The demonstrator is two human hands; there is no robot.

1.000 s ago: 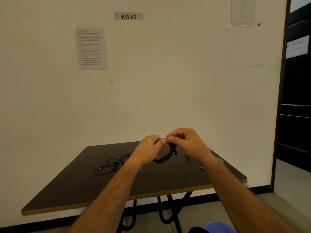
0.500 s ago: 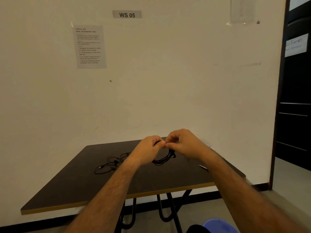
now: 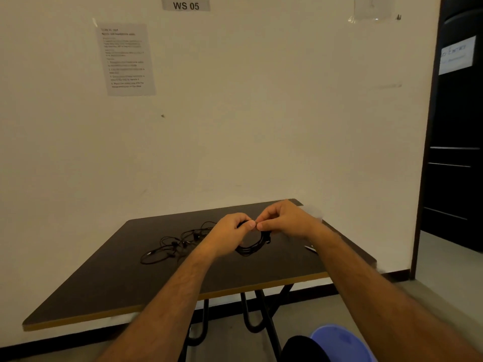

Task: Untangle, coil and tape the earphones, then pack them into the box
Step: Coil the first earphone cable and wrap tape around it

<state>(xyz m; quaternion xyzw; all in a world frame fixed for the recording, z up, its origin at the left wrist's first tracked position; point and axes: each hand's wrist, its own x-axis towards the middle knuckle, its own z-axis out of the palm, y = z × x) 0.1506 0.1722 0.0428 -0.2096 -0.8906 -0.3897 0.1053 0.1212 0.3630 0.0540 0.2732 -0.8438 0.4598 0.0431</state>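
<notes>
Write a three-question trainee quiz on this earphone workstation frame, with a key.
1. True or false: both hands pinch the coiled earphones above the table.
2. Where does the tangled earphone pile lie? A) beside the left hand, on its outer side B) under the right hand C) on the floor
3. Fill in: the wall sign reads "WS __".

Key: 1 true; 2 A; 3 05.

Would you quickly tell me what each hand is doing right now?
Left hand: closed, pinching the coiled earphones at the top.
Right hand: closed, fingertips pinched on the same coil.
</notes>
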